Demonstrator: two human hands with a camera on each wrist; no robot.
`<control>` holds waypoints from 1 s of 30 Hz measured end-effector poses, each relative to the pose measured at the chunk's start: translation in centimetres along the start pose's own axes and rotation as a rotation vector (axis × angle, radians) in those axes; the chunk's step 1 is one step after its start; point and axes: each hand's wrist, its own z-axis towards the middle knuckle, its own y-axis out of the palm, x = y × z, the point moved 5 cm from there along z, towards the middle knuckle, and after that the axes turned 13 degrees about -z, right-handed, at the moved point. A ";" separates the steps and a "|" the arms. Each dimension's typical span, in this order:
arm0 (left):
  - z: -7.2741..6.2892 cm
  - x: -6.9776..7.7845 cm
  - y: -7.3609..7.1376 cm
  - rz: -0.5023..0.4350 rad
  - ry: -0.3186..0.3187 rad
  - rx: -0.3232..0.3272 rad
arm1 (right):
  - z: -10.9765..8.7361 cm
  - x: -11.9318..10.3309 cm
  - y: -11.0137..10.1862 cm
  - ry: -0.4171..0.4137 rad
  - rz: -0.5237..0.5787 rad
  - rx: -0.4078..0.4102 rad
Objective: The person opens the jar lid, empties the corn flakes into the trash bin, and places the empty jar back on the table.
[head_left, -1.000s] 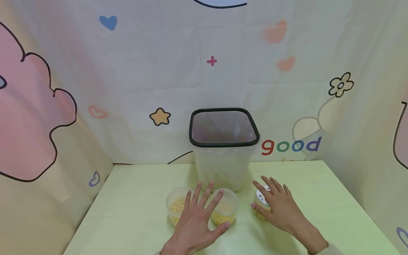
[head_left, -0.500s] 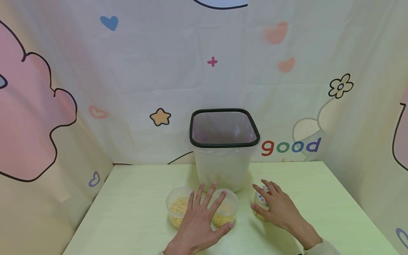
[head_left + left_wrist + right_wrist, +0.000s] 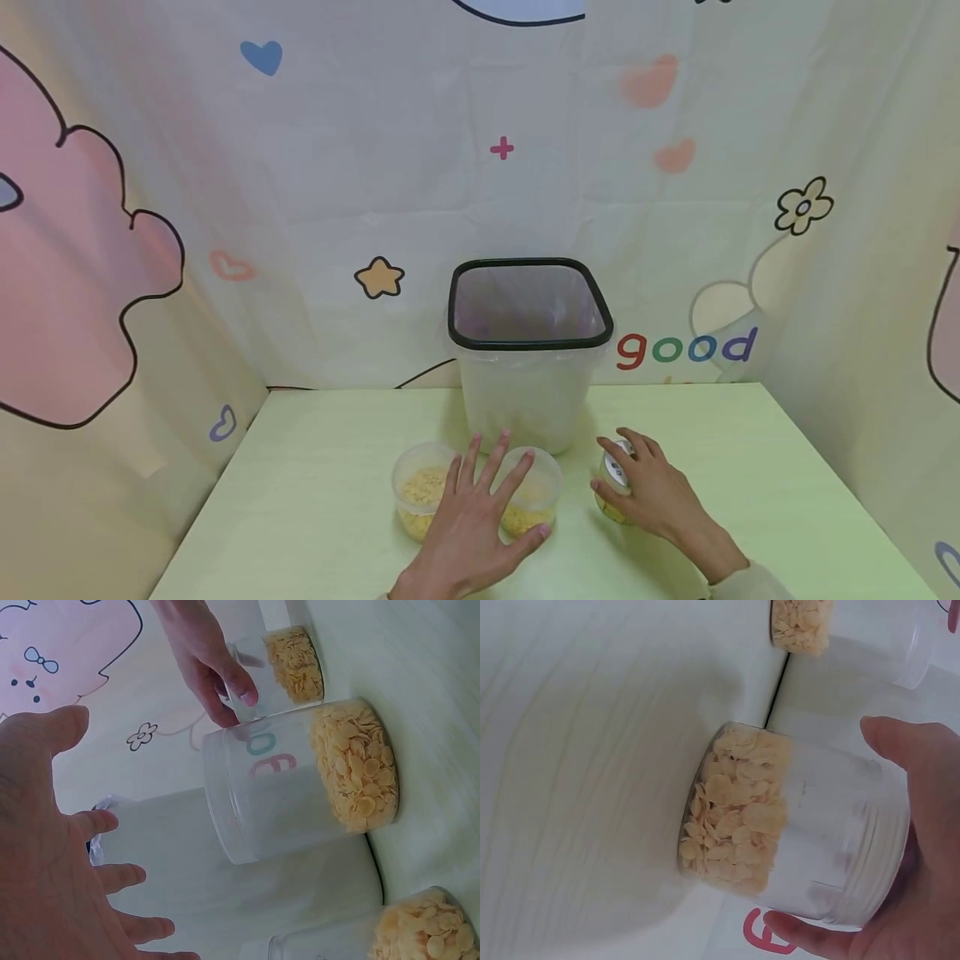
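Observation:
My left hand (image 3: 468, 533) hovers with fingers spread, palm down, over two clear jars of pale yellow flakes. The left jar (image 3: 416, 492) and the middle jar (image 3: 546, 490) stand upright on the table, partly hidden behind it. In the left wrist view, the fingers are apart from the middle jar (image 3: 300, 780). Around the top of the third jar (image 3: 613, 473), which has a white label on its lid, my right hand (image 3: 656, 492) reaches from above. The right wrist view shows the thumb and a finger on either side of this jar (image 3: 739, 810), a gap beside the thumb.
A translucent square bin (image 3: 525, 396) with a black rim and a plastic liner stands behind the jars. Printed curtains (image 3: 337, 167) enclose the back and both sides of the pale green table (image 3: 322, 467).
My right hand has lowered slightly around the labelled jar, its fingers bending more. The left hand has shifted slightly right, still spread. The jars stay in place.

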 end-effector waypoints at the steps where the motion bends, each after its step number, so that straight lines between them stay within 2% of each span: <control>1: 0.0 0.0 0.0 -0.006 -0.007 -0.005 | 0.0 0.0 0.0 0.003 0.000 0.001; 7: 0.1 -0.1 0.0 -0.030 -0.032 -0.021 | 0.2 0.3 0.3 0.012 0.008 0.006; 17: 0.3 -0.1 -0.1 -0.014 -0.026 -0.016 | 0.3 0.7 -0.2 0.019 0.040 0.044; 25: 0.4 -0.1 -0.3 0.006 0.000 0.029 | 0.2 0.2 -2.3 -0.015 0.065 0.204; 30: 0.5 -0.1 -0.4 -0.013 -0.007 0.032 | 0.3 -0.3 -3.8 -0.020 0.091 0.258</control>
